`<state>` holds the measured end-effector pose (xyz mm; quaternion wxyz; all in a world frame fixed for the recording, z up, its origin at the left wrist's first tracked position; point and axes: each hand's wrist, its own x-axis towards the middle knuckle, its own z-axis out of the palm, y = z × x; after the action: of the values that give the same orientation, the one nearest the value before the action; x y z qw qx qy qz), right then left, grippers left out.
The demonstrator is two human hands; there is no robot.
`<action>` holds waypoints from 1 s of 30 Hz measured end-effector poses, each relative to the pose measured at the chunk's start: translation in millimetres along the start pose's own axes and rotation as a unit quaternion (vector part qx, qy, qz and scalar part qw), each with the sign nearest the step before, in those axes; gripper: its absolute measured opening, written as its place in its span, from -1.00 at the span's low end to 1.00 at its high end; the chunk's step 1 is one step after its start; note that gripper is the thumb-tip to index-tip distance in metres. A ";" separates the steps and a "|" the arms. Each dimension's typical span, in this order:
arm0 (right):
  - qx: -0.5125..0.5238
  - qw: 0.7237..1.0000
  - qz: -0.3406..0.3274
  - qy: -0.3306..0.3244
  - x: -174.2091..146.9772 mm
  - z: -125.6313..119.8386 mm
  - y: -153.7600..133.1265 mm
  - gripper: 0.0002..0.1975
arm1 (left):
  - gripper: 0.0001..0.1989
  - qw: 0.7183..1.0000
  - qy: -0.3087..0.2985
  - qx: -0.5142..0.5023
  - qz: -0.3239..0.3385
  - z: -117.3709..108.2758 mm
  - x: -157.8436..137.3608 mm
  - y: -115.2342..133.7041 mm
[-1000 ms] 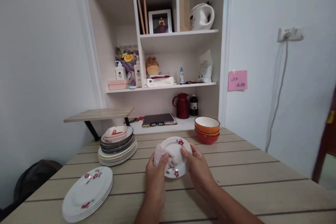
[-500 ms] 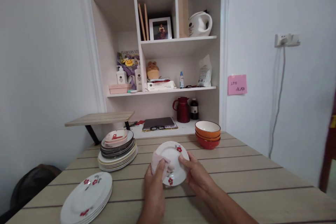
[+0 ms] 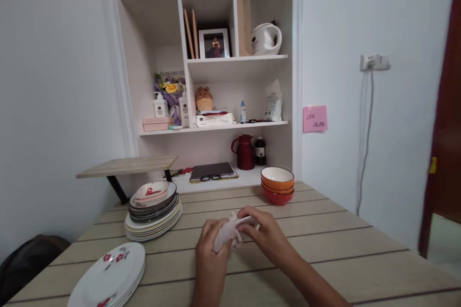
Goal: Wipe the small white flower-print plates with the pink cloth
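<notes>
Over the table, my left hand (image 3: 209, 245) is closed on a pale pink cloth (image 3: 224, 236), pressed around the left side of a small white plate (image 3: 248, 220). The plate is now tilted nearly edge-on, so its face is hidden and only a narrow part shows. My right hand (image 3: 264, 231) pinches the plate's right edge between thumb and fingers. To the left lies a stack of white plates (image 3: 108, 268) with red flowers. Behind it stands a taller stack of mixed plates (image 3: 153, 220), topped by a pink-rimmed dish (image 3: 151, 191).
Stacked orange and red bowls (image 3: 277, 184) stand at the table's back right. A raised wooden shelf (image 3: 126, 165) overhangs the back left. Beyond the table (image 3: 324, 244), a white shelf unit holds a red jug (image 3: 245, 152), a dark bottle (image 3: 260, 151) and a laptop (image 3: 212, 171).
The plate has turned from facing me to nearly edge-on. The cloth now wraps its left edge, and my right hand has turned over at the rim. The view has shifted slightly right.
</notes>
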<state>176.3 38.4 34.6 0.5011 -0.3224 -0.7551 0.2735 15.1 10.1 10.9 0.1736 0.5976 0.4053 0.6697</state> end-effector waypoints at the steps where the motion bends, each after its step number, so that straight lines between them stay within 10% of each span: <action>1: 0.011 1.000 -0.007 -0.006 -0.7 -0.3 1.8 -0.97 | -0.74 1.000 -0.004 0.005 0.005 -0.2 -0.2 0.3; 17: 0.238 0.962 0.089 0.097 -6.2 21.4 10.0 -0.77 | -0.55 0.958 0.046 -0.175 -0.223 4.3 0.4 1.5; 30: 0.500 0.828 0.186 0.170 -5.2 39.3 12.1 -0.50 | -0.39 0.932 0.075 -0.228 -0.271 17.0 -5.6 -2.6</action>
<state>143.7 38.7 9.0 0.6538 -0.2035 -0.3434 0.6428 31.7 13.4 4.5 0.4488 0.3578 0.4002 0.7144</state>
